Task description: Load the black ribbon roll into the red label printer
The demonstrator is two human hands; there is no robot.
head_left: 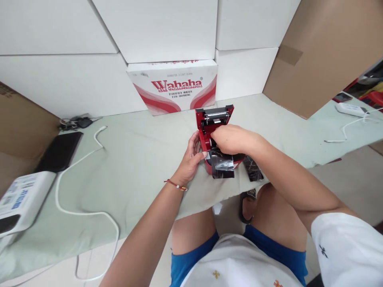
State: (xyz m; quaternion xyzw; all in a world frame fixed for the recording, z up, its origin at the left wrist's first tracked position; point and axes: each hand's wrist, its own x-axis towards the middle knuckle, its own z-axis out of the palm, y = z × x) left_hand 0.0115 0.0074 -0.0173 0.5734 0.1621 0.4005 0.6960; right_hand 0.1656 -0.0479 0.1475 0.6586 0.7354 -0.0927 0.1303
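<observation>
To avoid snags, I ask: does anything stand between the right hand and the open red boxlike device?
Nothing visible does: the right hand reaches into the open red boxlike device; its fingertips are hidden.

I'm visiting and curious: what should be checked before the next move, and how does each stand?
1. Boxy red plastic device has its hinged lid raised: ok.
2. Left hand holds the device's left side: ok.
3. What the right hand holds inside: cannot tell, view blocked.
4. Shiny black film strip inside: not ok, draped over the front.
5. Thin white cable at left clear of the device: ok.
</observation>
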